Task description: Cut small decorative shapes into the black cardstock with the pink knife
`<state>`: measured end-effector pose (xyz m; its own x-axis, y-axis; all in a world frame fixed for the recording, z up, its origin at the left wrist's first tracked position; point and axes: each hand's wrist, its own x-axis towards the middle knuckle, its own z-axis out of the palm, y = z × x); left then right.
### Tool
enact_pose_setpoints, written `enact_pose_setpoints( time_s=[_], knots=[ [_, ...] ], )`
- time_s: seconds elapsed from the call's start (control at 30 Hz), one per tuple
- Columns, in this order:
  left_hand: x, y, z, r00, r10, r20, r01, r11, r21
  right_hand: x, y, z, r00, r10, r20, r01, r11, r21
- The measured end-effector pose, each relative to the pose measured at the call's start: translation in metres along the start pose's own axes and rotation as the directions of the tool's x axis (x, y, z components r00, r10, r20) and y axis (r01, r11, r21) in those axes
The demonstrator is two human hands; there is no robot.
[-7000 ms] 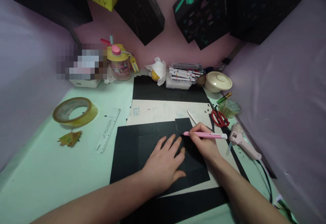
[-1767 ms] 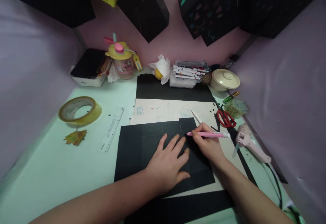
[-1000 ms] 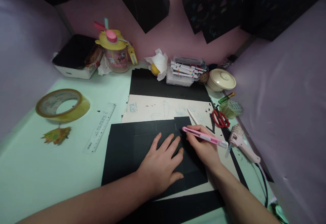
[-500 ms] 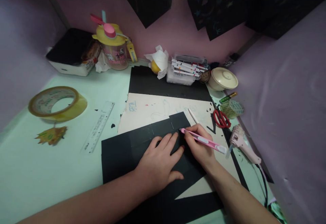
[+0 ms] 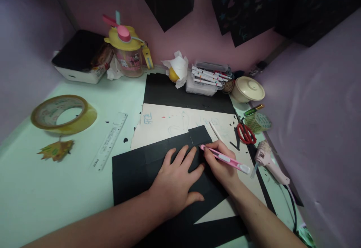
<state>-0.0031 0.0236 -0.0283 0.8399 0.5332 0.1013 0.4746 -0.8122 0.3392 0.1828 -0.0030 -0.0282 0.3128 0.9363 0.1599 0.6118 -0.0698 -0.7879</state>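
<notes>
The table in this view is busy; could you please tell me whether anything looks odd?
A leaf near the tape roll looks stray indoors. Black scraps lie loose near the ruler, and the black card slants askew over the white sheet.

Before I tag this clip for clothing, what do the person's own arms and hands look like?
The left forearm and right forearm are bare, with no sleeve in view. The left hand and right hand wear no gloves, and no ring, watch or bracelet shows.

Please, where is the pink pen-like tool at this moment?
In the head view, right of centre: the right hand holds the pink pen-like tool, its tip at the black sheet beside the left hand.
</notes>
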Motion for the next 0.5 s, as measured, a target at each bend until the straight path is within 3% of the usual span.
enact_pose_setpoints(
  time_s=[0.33,0.5],
  knots=[
    [-0.0004,0.0008,0.0002,1.000,-0.010,0.018,0.010,1.000,-0.029,0.0004,-0.0048,0.0004,1.000,-0.011,-0.004,0.011,1.000,-0.024],
    [-0.0004,0.0000,0.0004,1.000,-0.005,0.002,0.005,1.000,-0.020,-0.0033,-0.0055,0.0015,0.996,-0.091,0.010,0.092,0.993,-0.076]
  ],
)
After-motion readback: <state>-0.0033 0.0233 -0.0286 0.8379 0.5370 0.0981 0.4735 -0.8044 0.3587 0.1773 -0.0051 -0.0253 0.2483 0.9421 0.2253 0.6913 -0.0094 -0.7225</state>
